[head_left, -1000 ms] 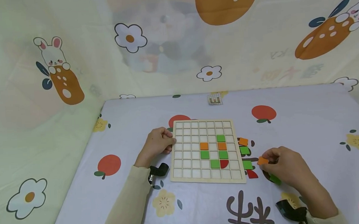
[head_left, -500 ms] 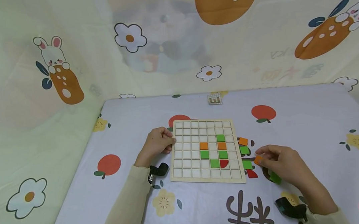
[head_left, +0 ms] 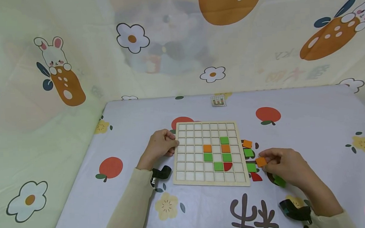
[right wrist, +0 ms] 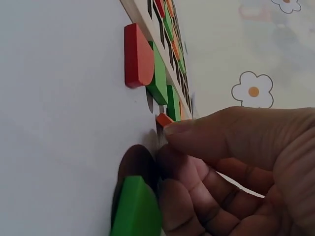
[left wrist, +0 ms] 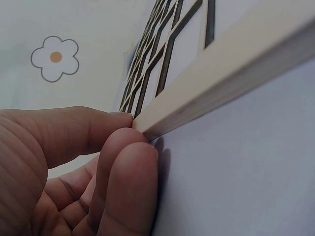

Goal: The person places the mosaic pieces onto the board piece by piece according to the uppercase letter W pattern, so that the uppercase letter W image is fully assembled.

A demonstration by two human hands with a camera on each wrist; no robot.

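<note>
A wooden grid board lies on the table, with several green and orange square tiles and one red quarter-round tile set in its cells. At its left edge, my left hand pinches the rim; the left wrist view shows the thumb at the top of the frame and fingertips against its side. To the right of the board, my right hand holds an orange square tile between thumb and fingers, low over the tabletop.
Beside the board's right edge lie an orange tile, green tiles and a red quarter-round tile. Another green tile sits under my right hand. A small patterned grid card lies at the back, before a printed cloth wall.
My right hand has shifted slightly left with the orange tile, nearer the board, and its fingers have changed position on the tile. The left hand and the board have stayed put.
</note>
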